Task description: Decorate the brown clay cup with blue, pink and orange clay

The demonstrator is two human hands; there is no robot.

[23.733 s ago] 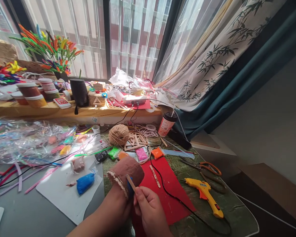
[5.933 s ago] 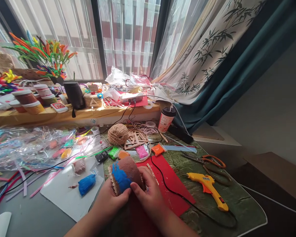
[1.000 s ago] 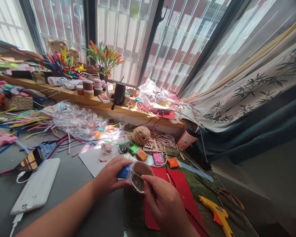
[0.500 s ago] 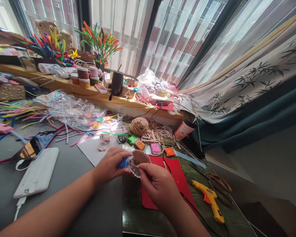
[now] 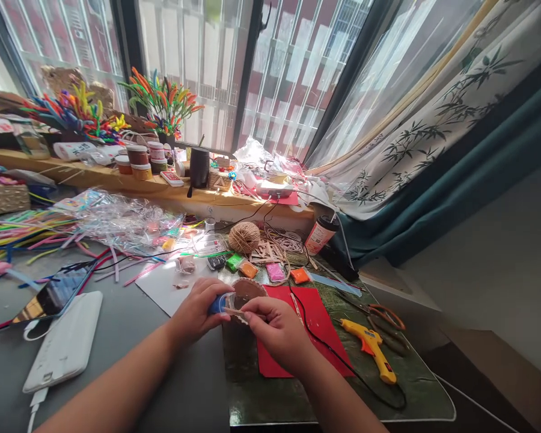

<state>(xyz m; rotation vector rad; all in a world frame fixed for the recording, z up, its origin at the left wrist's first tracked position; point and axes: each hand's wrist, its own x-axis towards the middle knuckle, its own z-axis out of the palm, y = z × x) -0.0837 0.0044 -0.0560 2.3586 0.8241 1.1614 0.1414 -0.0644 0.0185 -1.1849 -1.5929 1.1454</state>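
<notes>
My left hand (image 5: 201,308) is closed around a small blue and clear container (image 5: 220,302), tipped on its side with its mouth toward the right. In my right hand (image 5: 279,331) a thin wooden stick (image 5: 234,311) is pinched, its far end at the container's mouth. Just behind both hands sits a round brown bowl (image 5: 249,288) with a scalloped light rim. Part of the bowl is hidden by my fingers and the container. What the container holds is too small to make out.
Red sheet (image 5: 306,331) lies beside my right hand, crossed by a black cable. Yellow glue gun (image 5: 370,349) and scissors (image 5: 388,319) are farther right. Twine ball (image 5: 244,237) and several coloured clay packets (image 5: 276,272) lie behind the bowl. White power bank (image 5: 65,340) is left.
The view has shifted slightly, moving the scene left. The container has drawn back from over the bowl's opening, and the stick's tip now lies nearly level at the container's mouth.
</notes>
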